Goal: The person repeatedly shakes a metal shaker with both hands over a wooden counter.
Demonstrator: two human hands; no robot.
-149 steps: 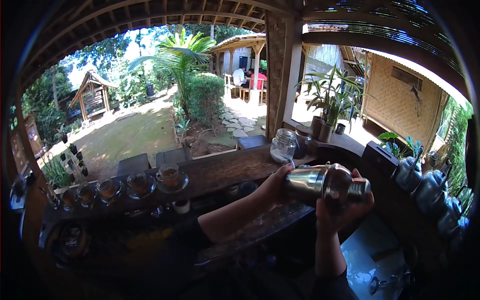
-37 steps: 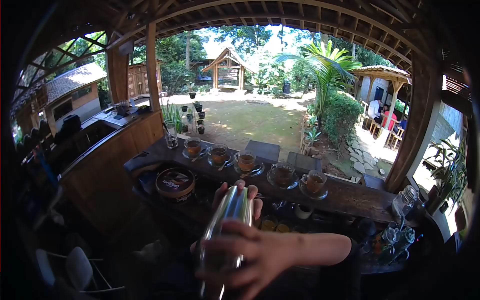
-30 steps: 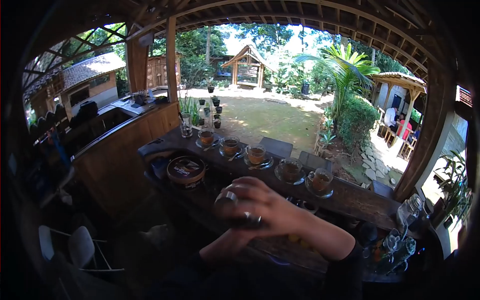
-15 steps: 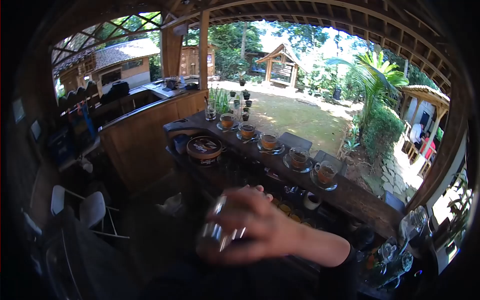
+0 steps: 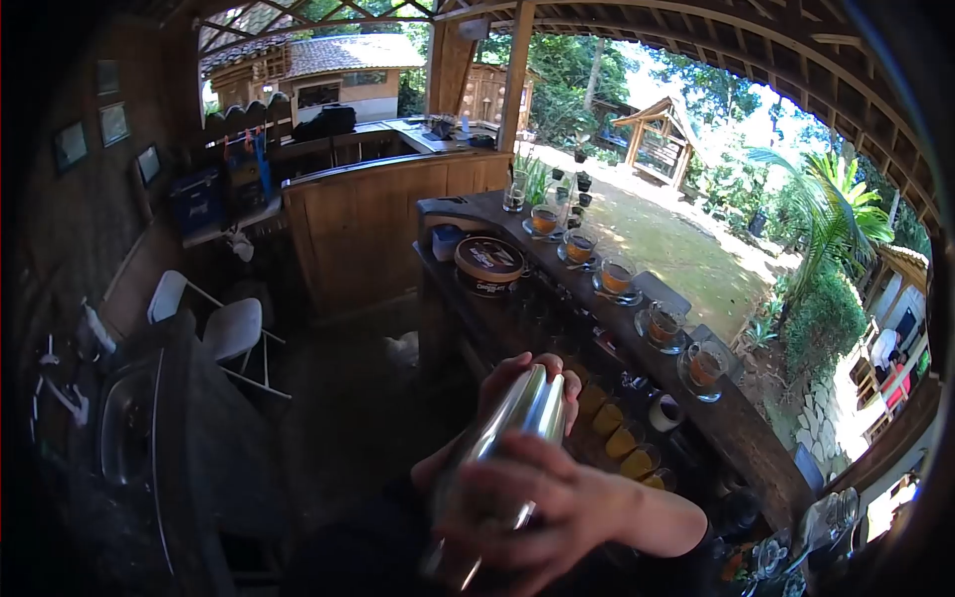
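Observation:
A shiny metal cocktail shaker (image 5: 517, 408) is gripped between both my hands, tilted, with its far end pointing up and away from me. My left hand (image 5: 500, 383) wraps around that far end, its fingers curling over from behind. Around the nearer, lower part is my right hand (image 5: 547, 497), blurred by motion. Beyond the hands, several glass cups of amber drink (image 5: 663, 324) stand on saucers along the bar top (image 5: 746, 428). Just right of the shaker, yellow-filled glasses (image 5: 619, 445) line the lower shelf, partly hidden by my right hand and arm.
A round brown tub (image 5: 489, 264) sits at the far end of the lower shelf. To the left are a sink (image 5: 129, 428) and a white folding chair (image 5: 234, 328). Glassware (image 5: 831, 517) crowds the near right. A wooden counter (image 5: 388, 224) stands behind.
The view has turned left, so the surroundings shift right. The shaker, blurred before, now shows lengthwise, and more of my left hand is visible at its far end.

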